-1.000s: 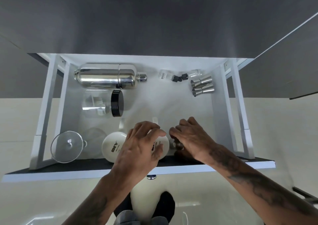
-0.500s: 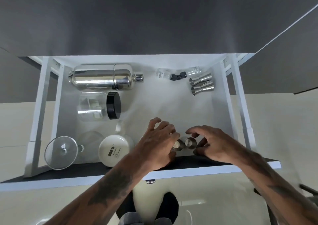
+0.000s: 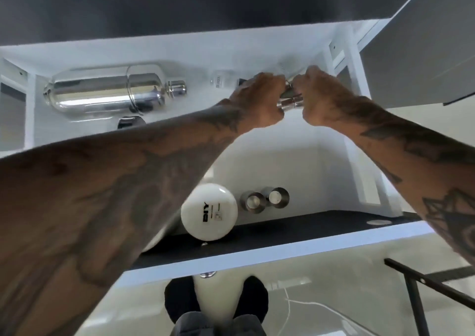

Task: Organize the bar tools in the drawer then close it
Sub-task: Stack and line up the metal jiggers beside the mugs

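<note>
Both hands are at the drawer's (image 3: 259, 235) far right corner, the left hand (image 3: 259, 99) and right hand (image 3: 322, 96) curled around the steel jiggers (image 3: 290, 101) there. The sorting step is under way; next they likely need carrying toward the two cups (image 3: 264, 200) at the front edge.

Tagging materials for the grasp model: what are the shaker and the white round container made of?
Shaker: polished metal, likely stainless steel, given its mirror-like reflections. White container: glossy white, ceramic or plastic; the soft highlights don't settle which, and black print shows on its face.
</note>
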A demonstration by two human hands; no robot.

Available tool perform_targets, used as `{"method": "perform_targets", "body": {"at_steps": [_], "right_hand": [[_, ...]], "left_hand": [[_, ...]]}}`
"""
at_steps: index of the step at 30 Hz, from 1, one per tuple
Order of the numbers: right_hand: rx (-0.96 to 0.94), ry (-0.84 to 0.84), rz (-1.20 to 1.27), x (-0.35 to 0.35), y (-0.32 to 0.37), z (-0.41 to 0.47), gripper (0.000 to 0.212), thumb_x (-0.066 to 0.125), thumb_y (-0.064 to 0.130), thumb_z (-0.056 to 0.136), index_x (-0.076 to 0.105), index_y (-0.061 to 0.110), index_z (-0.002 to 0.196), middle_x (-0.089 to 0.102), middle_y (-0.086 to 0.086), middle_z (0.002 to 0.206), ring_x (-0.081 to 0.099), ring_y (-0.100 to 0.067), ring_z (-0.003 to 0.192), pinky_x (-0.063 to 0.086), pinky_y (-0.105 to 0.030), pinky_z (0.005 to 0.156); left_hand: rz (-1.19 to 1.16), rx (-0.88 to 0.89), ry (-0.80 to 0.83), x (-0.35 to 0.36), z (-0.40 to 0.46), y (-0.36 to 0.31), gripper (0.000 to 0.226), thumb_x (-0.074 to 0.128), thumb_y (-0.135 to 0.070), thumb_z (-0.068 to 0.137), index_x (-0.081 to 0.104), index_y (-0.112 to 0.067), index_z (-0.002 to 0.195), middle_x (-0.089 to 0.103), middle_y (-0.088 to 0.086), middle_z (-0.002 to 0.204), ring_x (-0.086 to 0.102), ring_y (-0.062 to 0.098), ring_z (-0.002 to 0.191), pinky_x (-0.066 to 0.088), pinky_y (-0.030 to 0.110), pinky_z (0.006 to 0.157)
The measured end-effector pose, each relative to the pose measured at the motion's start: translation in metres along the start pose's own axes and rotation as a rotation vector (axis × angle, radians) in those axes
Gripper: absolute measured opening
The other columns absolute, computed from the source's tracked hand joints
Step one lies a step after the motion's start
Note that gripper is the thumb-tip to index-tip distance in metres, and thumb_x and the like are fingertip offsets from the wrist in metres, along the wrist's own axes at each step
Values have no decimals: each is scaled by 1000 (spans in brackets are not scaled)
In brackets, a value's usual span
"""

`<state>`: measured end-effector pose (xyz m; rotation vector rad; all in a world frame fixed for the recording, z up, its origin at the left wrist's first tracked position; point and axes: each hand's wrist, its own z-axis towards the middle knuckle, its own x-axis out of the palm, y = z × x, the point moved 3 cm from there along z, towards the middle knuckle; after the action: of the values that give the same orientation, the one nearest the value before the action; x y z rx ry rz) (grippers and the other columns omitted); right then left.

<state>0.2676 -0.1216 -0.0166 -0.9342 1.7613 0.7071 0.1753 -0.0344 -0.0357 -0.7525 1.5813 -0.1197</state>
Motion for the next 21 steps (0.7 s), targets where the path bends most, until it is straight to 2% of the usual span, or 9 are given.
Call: {"method": "perform_targets", "body": {"at_steps": [2,4,6,8,10,13,18,20,21], "right_hand": [[-48,45,30,16,-7,-5,53,64,-2,78,52,6,129,49,-18,131,57,-39,112,46,-36,83],[-48,52,61,20,-12,-5,53,65,-1,78,52,7,129,51,-14,131,57,-37,112,49,-37,85],[-19,66,76,20,-13,-10,51,65,1,79,53,8,128,53,-14,128,56,-36,114,49,-37,84],[-15,63,80,21,-12,-25,45,66,8,81,53,5,125,51,-18,125,50,-35,117,46,-38,86],[-56,3,177,21,-14,-48,38,68,18,82,57,4,116,52,-18,114,50,-34,109,46,-39,86],[-46,-12,376,23,-18,-85,30,69,26,84,59,8,106,51,-6,95,45,-20,88,37,-28,72],[-69,135,445,39,-15,-111,31,75,18,79,60,14,106,59,-3,90,56,-19,76,36,-20,57],[-99,214,429,43,-12,-112,26,74,15,81,59,15,103,57,-3,90,56,-17,73,37,-18,56],[-115,234,421,44,-10,-112,24,72,14,83,57,15,102,55,-4,91,56,-18,74,38,-19,56]], "left_hand": [[-100,-80,-8,25,7,-5,47,76,-31,73,59,-11,113,64,3,105,59,24,99,45,31,73],[-149,-96,-65,36,8,-9,40,76,-25,71,62,-11,106,67,3,106,63,24,99,53,36,78],[-172,-99,-76,36,3,-11,28,73,-14,74,65,-6,100,69,10,105,64,28,98,54,38,78],[-224,-78,-39,26,-6,-13,28,77,-14,72,69,-6,98,69,14,101,65,30,94,53,36,74],[-287,-42,-16,12,-20,-24,31,82,-16,68,70,-11,96,67,10,100,67,25,89,56,35,72],[-286,-9,64,5,-45,-46,38,86,-17,68,67,-15,100,59,5,104,64,17,89,57,32,74],[-519,-96,321,9,-77,-48,37,78,-3,73,66,-18,104,64,-3,106,70,6,89,62,34,79],[-503,-103,269,4,-77,-40,35,73,-4,75,69,-20,106,66,-5,107,70,6,89,61,30,82],[-450,-84,159,-1,-70,-36,32,71,-6,77,70,-19,105,67,-4,105,70,9,87,60,30,80]]}}
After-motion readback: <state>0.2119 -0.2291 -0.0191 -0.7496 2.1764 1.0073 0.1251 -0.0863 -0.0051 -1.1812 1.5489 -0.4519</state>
